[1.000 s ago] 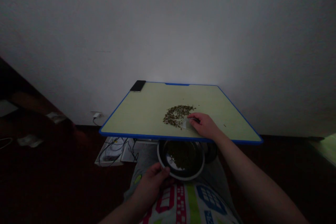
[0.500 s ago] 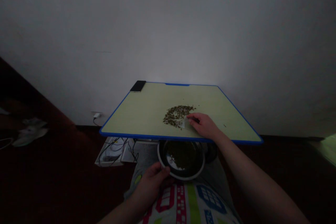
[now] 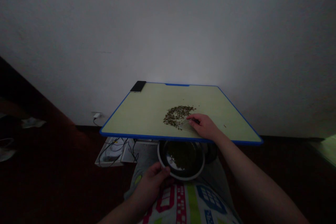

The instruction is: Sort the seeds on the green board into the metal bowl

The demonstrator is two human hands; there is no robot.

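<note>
A small pale-green table (image 3: 147, 112) with a blue rim stands in front of me. A pile of small dark seeds (image 3: 177, 114) lies on it. My right hand (image 3: 204, 126) rests on the tabletop just right of the pile, its fingers pinched on a thin clear scraper (image 3: 187, 124) whose edge touches the seeds. Below the table's front edge a round metal bowl (image 3: 181, 159) sits on my lap with seeds inside. My left hand (image 3: 151, 183) grips the bowl's near left rim.
A dark phone (image 3: 138, 85) lies on the table's far left corner. Cables and a white box (image 3: 112, 150) are on the floor under the table's left side. A plain wall rises behind. A patterned cloth (image 3: 189, 204) covers my lap.
My right hand and the scraper have barely shifted beside the seeds. Pale items on the floor at far left sit in different places as my head moves.
</note>
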